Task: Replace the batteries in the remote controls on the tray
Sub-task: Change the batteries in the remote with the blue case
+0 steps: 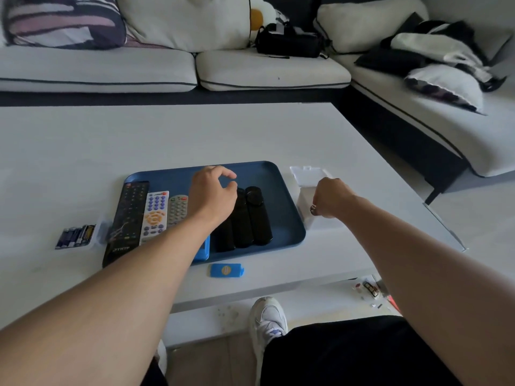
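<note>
My tray (284,190) sits mid-bench (83,140), remotes (154,213) lying in it side by side. Batteries (75,236) lie left of it, a box (306,176) right, a battery cover (226,270) before it.

A white bench (83,140) stands before a pale corner sofa (267,71) with dark piping. Cushions (192,20), a black bag (288,41) and crumpled black-and-white clothing (434,54) lie on the sofa. Soft daylight falls evenly, and wood-toned floor (211,363) shows below.

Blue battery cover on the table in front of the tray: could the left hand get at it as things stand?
Probably yes. The blue battery cover lies bare on the table, nothing on it, and the left hand hovers over the tray holding nothing.
</note>
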### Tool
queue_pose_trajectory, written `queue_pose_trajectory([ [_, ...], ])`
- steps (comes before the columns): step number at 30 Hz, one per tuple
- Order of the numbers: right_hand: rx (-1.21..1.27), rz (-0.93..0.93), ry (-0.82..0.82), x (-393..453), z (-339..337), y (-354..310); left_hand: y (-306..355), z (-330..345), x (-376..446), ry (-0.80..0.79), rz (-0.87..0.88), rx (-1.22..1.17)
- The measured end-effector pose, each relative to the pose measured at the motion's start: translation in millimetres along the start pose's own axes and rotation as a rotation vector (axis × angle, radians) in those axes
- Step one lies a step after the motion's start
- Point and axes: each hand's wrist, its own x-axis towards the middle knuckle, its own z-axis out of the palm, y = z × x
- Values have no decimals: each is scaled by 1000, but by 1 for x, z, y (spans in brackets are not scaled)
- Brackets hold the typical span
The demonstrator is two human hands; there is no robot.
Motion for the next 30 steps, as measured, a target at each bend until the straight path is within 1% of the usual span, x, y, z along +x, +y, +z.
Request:
queue_pose_trajectory([
  [2, 17, 45, -26, -2, -1, -2, -2, -3, 1, 7, 1, -13],
  [7, -41, -63, 118, -7, -6, 4, -4, -10, 0, 13, -1, -10],
  [10, 18, -97, 197, -9, -25, 14, -5, -10, -1, -5, 3, -23],
  [12, 12, -151, 184, -17, -35, 17, -3, -8, -2, -31, 24, -4],
  [13, -26, -192, 148, -22, -37, 18, -1, -5, -3, -48, 40, 10],
  [15, -119, -245, 54, -31, -32, 16, 6, 3, -6, -100, 73, 25],
  [16, -132, -240, 35, -32, -26, 17, 12, 7, -8, -140, 87, 16],
  [18, -63, -210, 71, -31, -15, 19, 23, 16, -13, -252, 112, -3],
  [20, 55, -157, 141, -33, -10, 22, 36, 27, -18, -391, 134, 26],
  [22, 136, -144, 191, -35, -4, 25, 47, 41, -23, -490, 165, 60],
  [24, 156, -170, 214, -39, 4, 27, 55, 55, -28, -548, 189, 59],
  [26, 154, -190, 192, -42, 12, 33, 65, 69, -33, -602, 196, 35],
  [30, 118, -277, 171, -46, 21, 36, 71, 87, -36, -623, 217, -19],
])
